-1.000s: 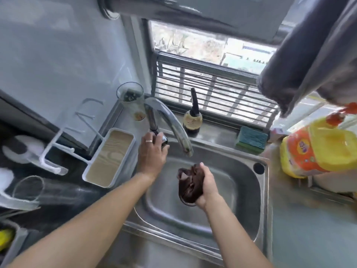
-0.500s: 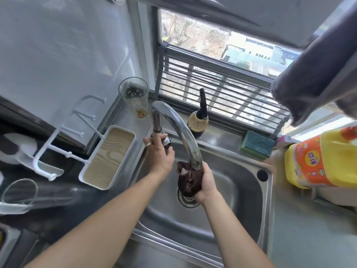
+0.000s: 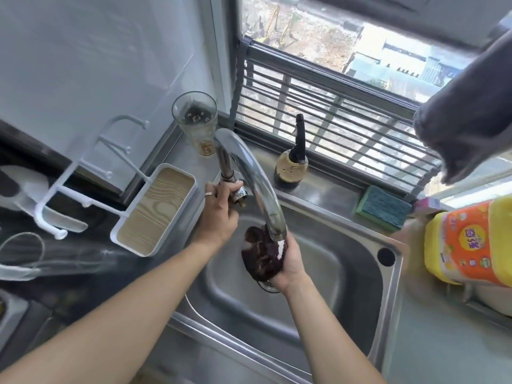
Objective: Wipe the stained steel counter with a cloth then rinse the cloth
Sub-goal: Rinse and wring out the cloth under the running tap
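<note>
A dark brown cloth (image 3: pixel 261 257) is bunched in my right hand (image 3: pixel 291 266) right under the spout of the chrome faucet (image 3: pixel 249 173), above the drain of the steel sink (image 3: pixel 346 273). White water shows at the spout's mouth, hitting the cloth. My left hand (image 3: pixel 217 214) is closed around the faucet handle at the base of the spout. The steel counter (image 3: pixel 443 342) runs to the right of the basin.
A tall glass (image 3: pixel 195 120) and a dark bottle (image 3: pixel 293 162) stand behind the faucet. A blue-green sponge (image 3: pixel 383 206) lies on the ledge. A yellow detergent jug (image 3: pixel 468 242) sits right. A white tray (image 3: pixel 155 209) and rack are left. Grey fabric (image 3: pixel 468 112) hangs upper right.
My right hand has lifted the cloth up to the spout's mouth. Water now comes out onto it. My left hand stays on the faucet handle.
</note>
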Demonstrator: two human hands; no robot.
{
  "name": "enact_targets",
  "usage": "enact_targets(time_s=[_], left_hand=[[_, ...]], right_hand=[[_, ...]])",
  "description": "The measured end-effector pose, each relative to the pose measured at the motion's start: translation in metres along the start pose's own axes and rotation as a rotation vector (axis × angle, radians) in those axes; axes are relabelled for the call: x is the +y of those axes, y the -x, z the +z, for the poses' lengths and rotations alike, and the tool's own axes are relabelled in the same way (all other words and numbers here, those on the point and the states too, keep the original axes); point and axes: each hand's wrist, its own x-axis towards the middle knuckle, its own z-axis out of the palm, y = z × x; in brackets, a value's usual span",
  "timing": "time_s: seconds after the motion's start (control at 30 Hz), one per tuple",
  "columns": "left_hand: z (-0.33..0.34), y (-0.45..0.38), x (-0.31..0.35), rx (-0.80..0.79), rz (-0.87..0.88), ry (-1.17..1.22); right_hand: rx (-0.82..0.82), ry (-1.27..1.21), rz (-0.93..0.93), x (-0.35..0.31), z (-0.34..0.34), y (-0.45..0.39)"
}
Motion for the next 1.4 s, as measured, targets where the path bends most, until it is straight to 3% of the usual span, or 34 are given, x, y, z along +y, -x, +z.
enact_targets(time_s=[0.23, 0.37, 0.67, 0.83, 0.93, 1.07, 1.17, 1.27, 1.4], left_hand=[[0.010, 0.027, 0.013, -0.009, -0.046, -0.030], [0.028, 0.060, 0.021, -0.013, -0.097, 0.014], [0.033, 0.107, 0.025, -0.245, -0.098, -0.097], [0.024, 0.104, 0.023, -0.301, -0.039, -0.146], [0.020, 0.104, 0.021, -0.352, 0.012, -0.154], [0.021, 0.106, 0.023, -0.436, -0.126, 0.013], [0.022, 0.108, 0.027, -0.498, -0.362, 0.251], [0.021, 0.113, 0.030, -0.566, -0.307, 0.269], [0.021, 0.110, 0.037, -0.531, -0.334, 0.353]], right_hand=[[0.255, 0.257, -0.012, 0.003, -0.009, 0.035], [0.404, 0.517, -0.147, 0.007, -0.005, 0.051], [0.532, 1.031, -0.550, 0.019, -0.002, 0.055], [0.488, 1.050, -0.628, 0.023, -0.002, 0.065], [0.423, 0.950, -0.573, 0.021, -0.003, 0.069], [0.360, 0.734, -0.456, 0.020, 0.002, 0.074], [0.368, 0.903, -0.491, 0.023, 0.003, 0.073], [0.463, 1.140, -0.525, 0.025, 0.004, 0.074], [0.572, 1.087, -0.546, 0.017, 0.007, 0.078]])
